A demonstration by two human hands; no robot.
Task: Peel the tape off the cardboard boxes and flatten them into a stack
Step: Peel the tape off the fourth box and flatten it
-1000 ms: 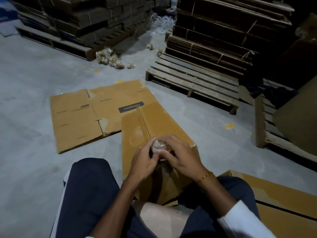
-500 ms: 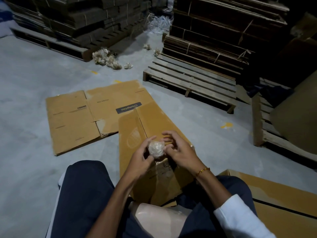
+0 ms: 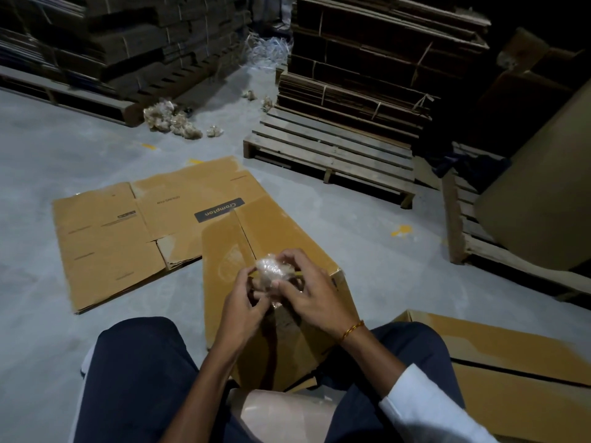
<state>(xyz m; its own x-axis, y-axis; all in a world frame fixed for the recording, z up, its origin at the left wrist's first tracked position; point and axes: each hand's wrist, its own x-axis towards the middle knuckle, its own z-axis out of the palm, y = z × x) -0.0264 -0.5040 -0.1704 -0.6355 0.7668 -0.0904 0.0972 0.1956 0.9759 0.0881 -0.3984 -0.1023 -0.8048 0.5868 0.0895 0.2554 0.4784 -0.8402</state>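
Observation:
A crumpled ball of clear tape [image 3: 271, 269] sits between both hands above a brown cardboard box [image 3: 275, 231] that lies between my knees. My left hand [image 3: 240, 302] holds the ball from the lower left with curled fingers. My right hand [image 3: 307, 289] grips it from the right, fingers arched over its top. A flattened box with a dark "Crompton" label [image 3: 128, 228] lies on the grey floor to the left. Another brown box [image 3: 499, 362] lies at my right side.
A wooden pallet [image 3: 332, 155] lies ahead on the right, with bundled flat cardboard [image 3: 367, 68] stacked behind it. More cardboard stacks [image 3: 128, 43] on a pallet stand at the far left. Wads of discarded tape [image 3: 172, 119] lie on the floor. A second pallet [image 3: 463, 225] is at right.
The tape ball has turned between my hands and shows more fully. My right fingers have shifted over its top. The view has drifted slightly.

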